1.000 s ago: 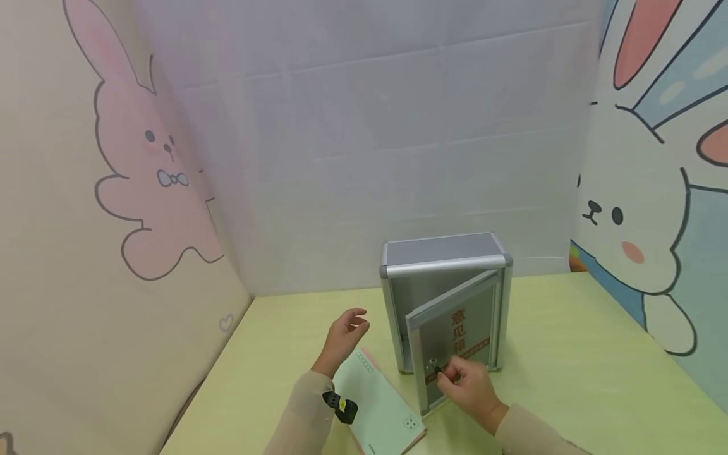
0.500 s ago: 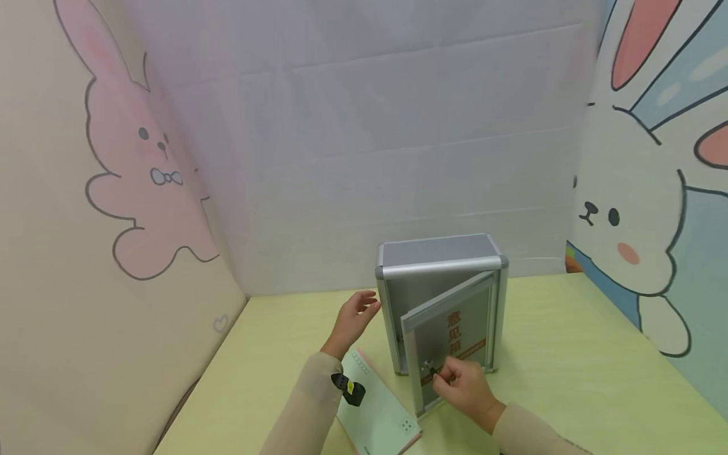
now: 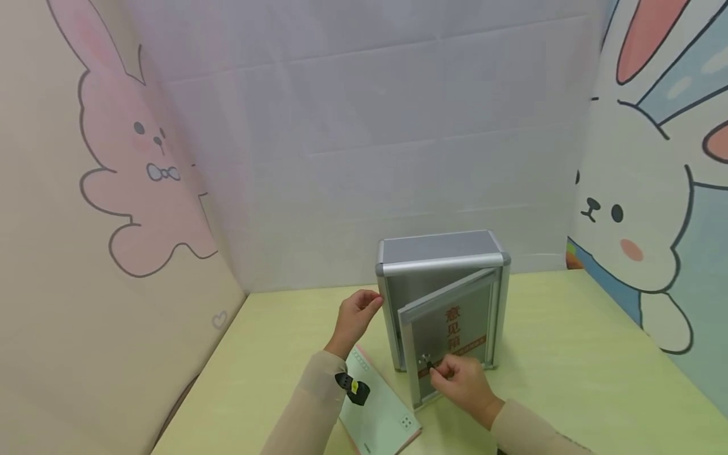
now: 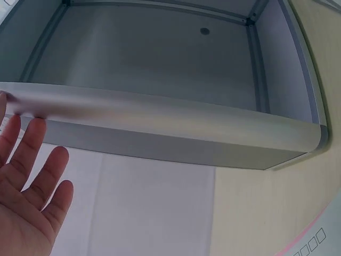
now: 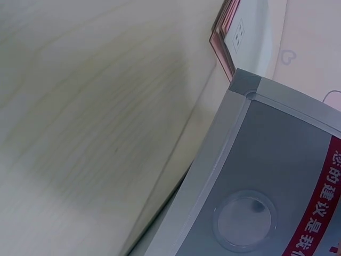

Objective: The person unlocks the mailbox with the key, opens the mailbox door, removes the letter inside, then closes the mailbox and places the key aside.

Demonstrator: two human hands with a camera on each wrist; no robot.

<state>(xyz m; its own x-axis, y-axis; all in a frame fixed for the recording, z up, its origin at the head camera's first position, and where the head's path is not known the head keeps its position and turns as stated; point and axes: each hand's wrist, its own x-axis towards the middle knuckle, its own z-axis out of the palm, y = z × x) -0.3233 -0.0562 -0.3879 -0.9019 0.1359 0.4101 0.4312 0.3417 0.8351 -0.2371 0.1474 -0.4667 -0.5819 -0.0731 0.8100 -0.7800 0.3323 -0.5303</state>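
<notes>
A silver-grey metal suggestion box [image 3: 438, 248] stands on the table, its hinged front door [image 3: 455, 344] ajar and carrying red characters. My right hand [image 3: 467, 387] pinches a small black-headed key [image 3: 429, 364] at the lock near the door's free edge. At the box's left front edge is my left hand [image 3: 355, 319]. In the left wrist view its fingertips [image 4: 36, 125] meet the box's frame [image 4: 186, 120], the fingers loosely spread. Beyond that frame shows the box's hollow inside. The right wrist view catches the door's lower corner, a red band [image 5: 319, 205] and a round disc [image 5: 244, 221].
Light green envelopes [image 3: 381, 411] with pink ones beneath lie on the table [image 3: 569, 379], left of the door and partly under my left forearm. A white sheet [image 3: 341, 158] hangs behind the table. Walls with rabbit drawings [image 3: 637, 221] flank both sides.
My left hand has moved right and slightly up, from above the envelopes to the box's left edge, and its fingers have drawn together. My right hand keeps its pinch on the key.
</notes>
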